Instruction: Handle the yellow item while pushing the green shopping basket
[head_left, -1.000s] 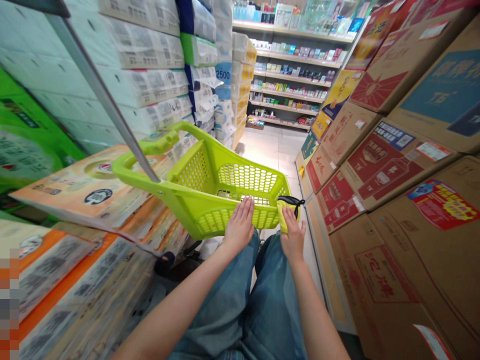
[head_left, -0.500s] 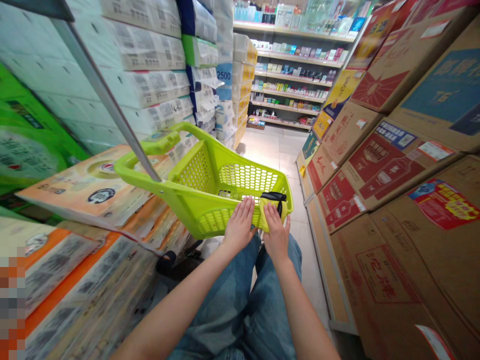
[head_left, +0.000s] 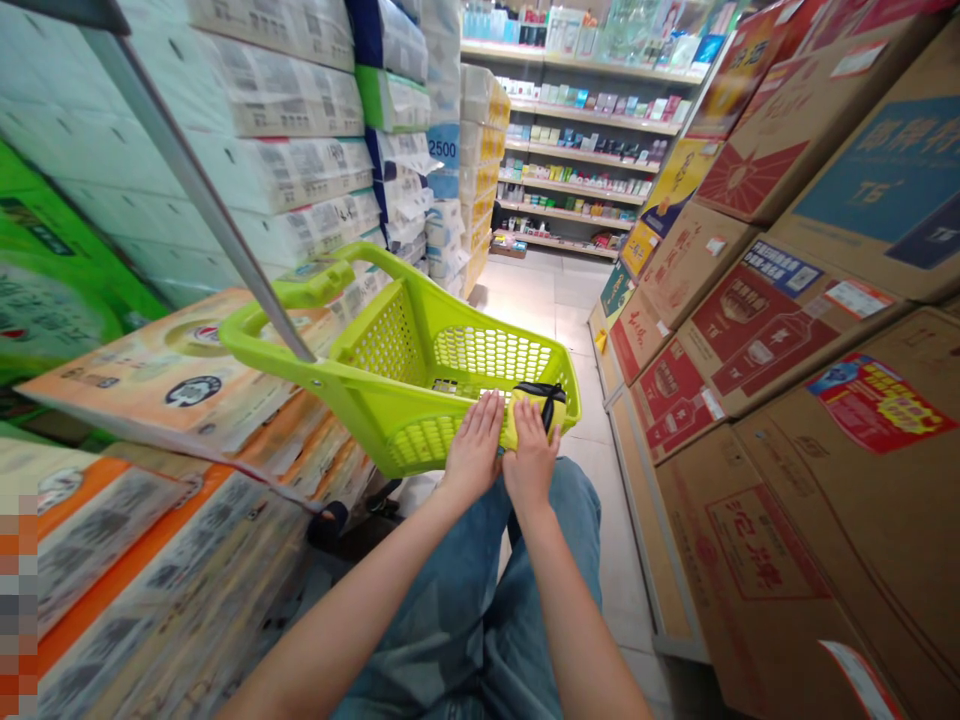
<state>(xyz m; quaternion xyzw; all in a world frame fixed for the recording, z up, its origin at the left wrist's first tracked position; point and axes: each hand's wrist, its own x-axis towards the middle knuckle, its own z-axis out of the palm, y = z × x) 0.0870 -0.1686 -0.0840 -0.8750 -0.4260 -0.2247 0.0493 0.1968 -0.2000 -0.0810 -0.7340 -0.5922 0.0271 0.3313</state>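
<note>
A lime-green plastic shopping basket [head_left: 480, 340] with a long pull handle [head_left: 195, 190] stands tilted in front of my knees. My left hand [head_left: 476, 440] lies on its near rim, fingers stretched out together, palm down. Beside it, my right hand [head_left: 531, 450] rests over a soft yellow piece with black trim, which looks like a folded cloth [head_left: 556, 408], draped at the rim near the basket's narrow end. The fingers press on the cloth; the thumb side is hidden. Through the basket's opening, something small and dark shows on its floor.
Stacked packs of tissue [head_left: 300, 90] rise on the left, above orange-and-white cartons [head_left: 150, 370]. Brown cartons [head_left: 810, 500] are piled on the right. Light floor tiles [head_left: 536, 285] lead to shelves [head_left: 585, 150] of small boxes at the back.
My right hand has slid left along the rim with the yellow cloth, closing in on my left hand. The left hand stays on the rim. The view has shifted slightly.
</note>
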